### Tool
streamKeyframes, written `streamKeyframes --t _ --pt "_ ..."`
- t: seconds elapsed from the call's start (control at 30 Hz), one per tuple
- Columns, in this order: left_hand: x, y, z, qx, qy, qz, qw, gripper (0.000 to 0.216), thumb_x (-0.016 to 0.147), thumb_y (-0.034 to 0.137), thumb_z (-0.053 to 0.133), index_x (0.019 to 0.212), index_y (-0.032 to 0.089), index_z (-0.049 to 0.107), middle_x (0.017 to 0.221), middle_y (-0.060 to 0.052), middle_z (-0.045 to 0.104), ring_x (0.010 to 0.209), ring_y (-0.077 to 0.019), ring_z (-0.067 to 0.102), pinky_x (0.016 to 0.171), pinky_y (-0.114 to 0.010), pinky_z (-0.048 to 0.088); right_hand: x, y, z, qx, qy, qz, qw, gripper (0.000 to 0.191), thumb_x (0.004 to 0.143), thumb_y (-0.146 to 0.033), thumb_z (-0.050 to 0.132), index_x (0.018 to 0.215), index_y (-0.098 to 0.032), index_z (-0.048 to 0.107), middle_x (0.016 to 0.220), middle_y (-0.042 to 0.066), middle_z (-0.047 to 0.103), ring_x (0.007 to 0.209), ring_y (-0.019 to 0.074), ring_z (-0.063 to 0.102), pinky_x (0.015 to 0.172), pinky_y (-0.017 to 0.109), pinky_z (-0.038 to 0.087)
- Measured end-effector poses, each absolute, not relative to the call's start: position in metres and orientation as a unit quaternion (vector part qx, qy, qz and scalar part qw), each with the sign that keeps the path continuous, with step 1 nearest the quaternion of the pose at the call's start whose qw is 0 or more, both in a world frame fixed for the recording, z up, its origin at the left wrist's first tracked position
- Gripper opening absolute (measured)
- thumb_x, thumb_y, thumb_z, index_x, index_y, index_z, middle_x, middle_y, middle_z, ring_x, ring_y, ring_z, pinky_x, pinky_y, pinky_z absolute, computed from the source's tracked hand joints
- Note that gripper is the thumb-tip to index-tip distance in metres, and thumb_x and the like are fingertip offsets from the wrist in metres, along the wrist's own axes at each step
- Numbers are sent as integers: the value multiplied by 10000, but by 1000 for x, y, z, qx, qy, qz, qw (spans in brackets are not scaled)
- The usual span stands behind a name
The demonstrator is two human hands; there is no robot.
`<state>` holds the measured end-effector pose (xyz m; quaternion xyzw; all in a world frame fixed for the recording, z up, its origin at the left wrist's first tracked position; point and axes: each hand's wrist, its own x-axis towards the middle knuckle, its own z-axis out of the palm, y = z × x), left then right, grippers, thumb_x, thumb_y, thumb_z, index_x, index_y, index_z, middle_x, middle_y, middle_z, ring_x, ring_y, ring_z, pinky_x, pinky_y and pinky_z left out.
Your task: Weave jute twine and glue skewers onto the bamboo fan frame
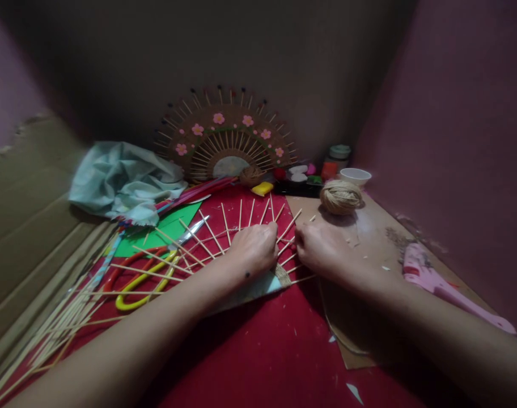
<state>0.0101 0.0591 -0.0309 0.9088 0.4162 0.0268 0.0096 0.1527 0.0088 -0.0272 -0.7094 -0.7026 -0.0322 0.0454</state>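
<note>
A half-round fan frame of thin wooden sticks [224, 225] lies on the red cloth, spreading from a pale blue, twine-edged base [262, 285]. A thin strand runs across several sticks on its left side. My left hand [258, 247] is closed in a fist over the middle of the frame. Close by on the right, my right hand [320, 249] is also closed, at the frame's right-hand sticks. Whatever the fingers of either hand grip is hidden. The ball of twine [341, 197] rests beyond my right hand.
Scissors [148, 277] and green paper [169, 229] lie left, near loose sticks [67, 328] and a crumpled cloth [122, 178]. A finished flowered fan [231, 127] leans at the back. A white bowl [355, 175], a jar [338, 158] and a pink glue gun [445, 286] are right, with cardboard [369, 238].
</note>
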Motion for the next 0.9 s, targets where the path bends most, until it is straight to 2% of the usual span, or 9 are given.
streamKeyframes --t 0.23,0.4,0.53,0.9 --pt "8 54 -32 920 383 76 20 235 836 231 428 1052 180 503 875 -105 661 747 -225 605 551 -291 371 153 8 -27 -708 -704 -31 51 227 766 -204 430 791 -172 654 800 104 677 697 206 600 534 290 283" --pt "7 56 -38 937 333 105 5 287 795 192 493 1068 239 569 856 -66 643 782 -206 583 596 -283 380 154 7 -25 -711 -700 -11 64 253 772 -203 417 833 -182 662 814 100 685 721 206 613 544 291 300" --pt "6 58 -43 942 314 115 -17 305 797 197 496 1065 295 605 801 -46 614 740 -194 560 572 -279 369 154 8 -25 -721 -690 1 55 262 767 -196 420 839 -190 671 817 102 688 729 213 618 546 290 310" --pt "5 52 -36 952 283 99 -63 242 822 208 480 1005 248 632 739 -48 566 705 -180 515 564 -282 342 155 9 -28 -724 -687 13 61 251 747 -200 424 766 -192 674 799 107 681 711 214 602 534 289 279"
